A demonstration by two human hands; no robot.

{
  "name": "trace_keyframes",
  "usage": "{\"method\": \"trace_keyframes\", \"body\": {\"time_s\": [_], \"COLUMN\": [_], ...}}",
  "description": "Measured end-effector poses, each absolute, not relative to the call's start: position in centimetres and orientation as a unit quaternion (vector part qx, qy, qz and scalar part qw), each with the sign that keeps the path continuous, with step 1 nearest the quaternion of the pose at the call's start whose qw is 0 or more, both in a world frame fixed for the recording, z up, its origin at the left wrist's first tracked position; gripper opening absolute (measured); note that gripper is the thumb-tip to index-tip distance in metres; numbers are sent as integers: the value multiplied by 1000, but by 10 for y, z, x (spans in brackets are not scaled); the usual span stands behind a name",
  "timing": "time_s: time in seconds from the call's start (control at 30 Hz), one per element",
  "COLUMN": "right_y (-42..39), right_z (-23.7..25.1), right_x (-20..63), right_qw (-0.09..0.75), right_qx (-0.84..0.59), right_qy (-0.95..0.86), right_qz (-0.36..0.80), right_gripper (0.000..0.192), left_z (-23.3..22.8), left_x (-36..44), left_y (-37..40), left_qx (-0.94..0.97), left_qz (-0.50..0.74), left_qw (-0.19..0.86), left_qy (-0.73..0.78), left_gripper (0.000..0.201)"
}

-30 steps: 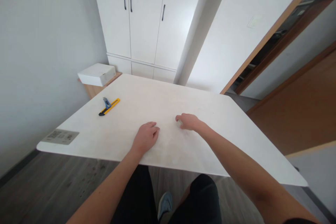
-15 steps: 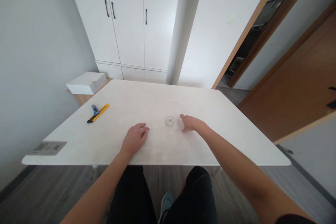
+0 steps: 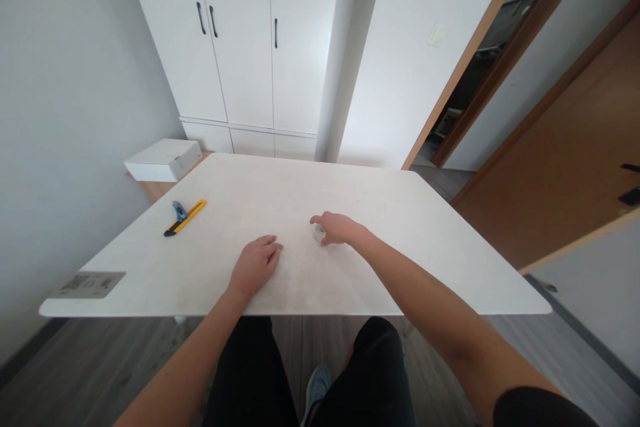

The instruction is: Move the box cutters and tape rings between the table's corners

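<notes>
A small roll of clear tape (image 3: pixel 318 235) lies near the middle of the white table (image 3: pixel 400 240). My right hand (image 3: pixel 336 228) is curled over the roll, fingers closed around it, so only its near left edge shows. My left hand (image 3: pixel 256 261) rests palm down on the tabletop a little to the left, fingers loosely together, holding nothing.
A yellow and black utility knife (image 3: pixel 186 216) lies at the table's left. A grey printed label (image 3: pixel 90 283) sits on the front left corner. A white box (image 3: pixel 163 159) stands on a low wooden stand behind. White cupboards (image 3: pixel 250 47) and an open doorway (image 3: pixel 475 80) lie beyond.
Half a second ago my right hand was off the tape roll, just to its right; it has moved left and closed over it. My left hand stays put.
</notes>
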State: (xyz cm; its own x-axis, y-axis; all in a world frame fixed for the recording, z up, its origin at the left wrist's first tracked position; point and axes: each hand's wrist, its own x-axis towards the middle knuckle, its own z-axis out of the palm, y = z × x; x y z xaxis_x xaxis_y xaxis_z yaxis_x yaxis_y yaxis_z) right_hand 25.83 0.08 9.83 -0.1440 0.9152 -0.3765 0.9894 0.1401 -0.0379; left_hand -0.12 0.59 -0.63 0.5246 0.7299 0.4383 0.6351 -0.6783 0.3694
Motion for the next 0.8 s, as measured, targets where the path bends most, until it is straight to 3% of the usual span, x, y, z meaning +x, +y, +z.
{"method": "trace_keyframes", "body": {"time_s": [0.23, 0.8], "right_y": [13, 11], "right_z": [80, 72], "right_x": [253, 255], "right_qw": [166, 149], "right_qx": [621, 621], "right_qy": [759, 765], "right_qz": [-101, -77], "right_gripper": [51, 45], "left_z": [-6, -9], "left_x": [0, -2], "left_y": [5, 8], "left_qx": [867, 871], "left_qz": [294, 291], "left_qw": [76, 69], "left_qy": [395, 390], "left_gripper": [34, 37]}}
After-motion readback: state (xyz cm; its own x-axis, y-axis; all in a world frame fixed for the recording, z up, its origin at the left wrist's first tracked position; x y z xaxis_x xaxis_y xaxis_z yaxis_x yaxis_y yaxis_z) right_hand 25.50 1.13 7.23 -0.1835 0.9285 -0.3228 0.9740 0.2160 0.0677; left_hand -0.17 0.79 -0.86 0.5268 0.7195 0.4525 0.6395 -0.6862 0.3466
